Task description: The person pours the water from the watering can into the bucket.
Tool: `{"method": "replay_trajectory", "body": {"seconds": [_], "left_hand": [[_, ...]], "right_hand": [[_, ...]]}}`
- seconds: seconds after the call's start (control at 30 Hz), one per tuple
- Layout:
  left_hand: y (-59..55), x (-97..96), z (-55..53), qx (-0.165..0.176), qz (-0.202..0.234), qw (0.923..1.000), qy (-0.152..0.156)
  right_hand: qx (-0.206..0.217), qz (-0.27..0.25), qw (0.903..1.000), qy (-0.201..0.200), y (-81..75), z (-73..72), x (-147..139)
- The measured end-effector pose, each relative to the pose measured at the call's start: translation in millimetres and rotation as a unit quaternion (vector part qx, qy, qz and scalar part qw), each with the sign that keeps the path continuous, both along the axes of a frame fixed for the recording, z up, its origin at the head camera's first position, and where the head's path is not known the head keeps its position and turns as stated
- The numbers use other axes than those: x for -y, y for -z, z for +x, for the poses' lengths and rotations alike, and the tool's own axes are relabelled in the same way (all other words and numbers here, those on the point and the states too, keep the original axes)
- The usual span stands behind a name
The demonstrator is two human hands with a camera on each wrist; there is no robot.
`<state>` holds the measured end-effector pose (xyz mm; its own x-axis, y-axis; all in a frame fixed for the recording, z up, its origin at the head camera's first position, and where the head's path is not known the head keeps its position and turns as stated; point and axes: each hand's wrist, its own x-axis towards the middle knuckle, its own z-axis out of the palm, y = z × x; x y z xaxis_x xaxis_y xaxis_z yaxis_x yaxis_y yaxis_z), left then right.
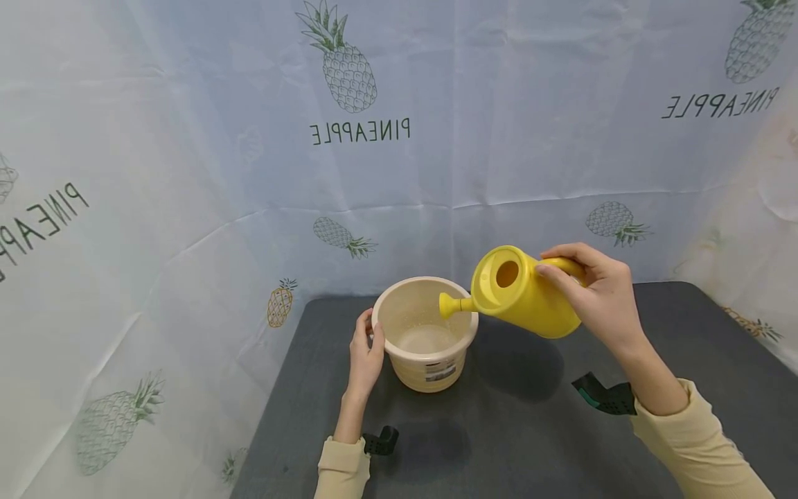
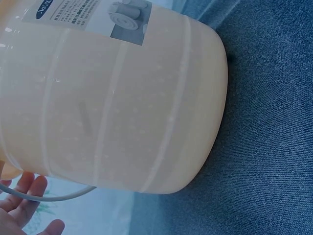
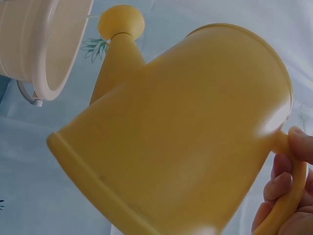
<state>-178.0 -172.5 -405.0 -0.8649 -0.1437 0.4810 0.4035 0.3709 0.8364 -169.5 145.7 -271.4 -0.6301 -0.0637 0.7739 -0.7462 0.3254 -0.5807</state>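
Rested the left hand (image 1: 366, 350), low and left of centre in the frame, against the left rim of the pale bucket (image 1: 414, 374), with fingers loosely bent near the grey bail (image 2: 58, 198) and thumb apart. Seemed enough for steadying, though perhaps wanted a firmer hold against sliding on the dark worktop (image 1: 623, 450). Near mid-frame, called for keeping the rose (image 1: 447, 305) low over the mouth, clear of the rim, and tilting slowly to limit splashing. Farther right, gripped the yellow watering can (image 1: 542, 312) by its handle (image 3: 297, 187) with the right hand (image 1: 601, 291); probably needed a steady wrist, to avoid spilling through the fill hole (image 1: 508, 274). For containers, again from the left, found the bucket upright on the worktop below centre, with a label (image 1: 440, 371) on its front and small specks inside, perhaps droplets, but without a readable water level. Held the can tipped toward it, right of centre and off the worktop, with a thin streak (image 3: 92, 16), apparently water, at upper left of the right wrist view. Could not tell the amount inside the can.
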Motion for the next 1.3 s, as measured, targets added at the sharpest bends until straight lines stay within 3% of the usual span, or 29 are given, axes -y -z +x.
{"method": "replay_trajectory", "body": {"seconds": [1.3], "left_hand": [[0.7, -0.5, 2.8, 0.007, -0.002, 1.0000, 0.002]], "right_hand": [[-0.003, -0.002, 1.0000, -0.005, 0.4, 2.2, 0.3]]}}
